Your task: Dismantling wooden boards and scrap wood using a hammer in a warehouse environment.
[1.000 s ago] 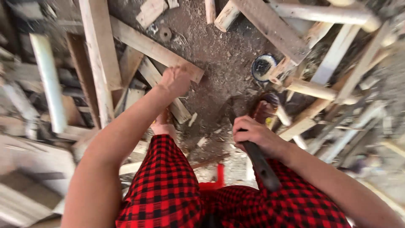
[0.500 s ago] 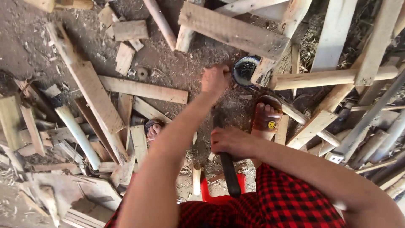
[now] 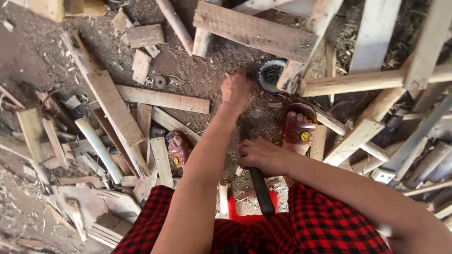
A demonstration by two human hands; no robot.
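Hands over a dirt floor (image 3: 42,61) strewn with wood scraps: left hand (image 3: 237,88), loosely curled and seemingly empty, reaches forward beside a round dark-rimmed object (image 3: 271,74). Right hand (image 3: 261,157) is closed around a dark handle (image 3: 260,188), whose long axis runs toward the body; its head is hidden.

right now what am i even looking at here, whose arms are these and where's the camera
The camera sits on a person's head and looks straight down, so the two bare arms are that person's own. The right hand grips a dark handle; what tool it belongs to is hidden. The left hand reaches forward, closed, near a round dark object; what it holds, if anything, I cannot tell. Below are red checked trousers, sandalled feet, and a dirt floor strewn with wood offcuts.
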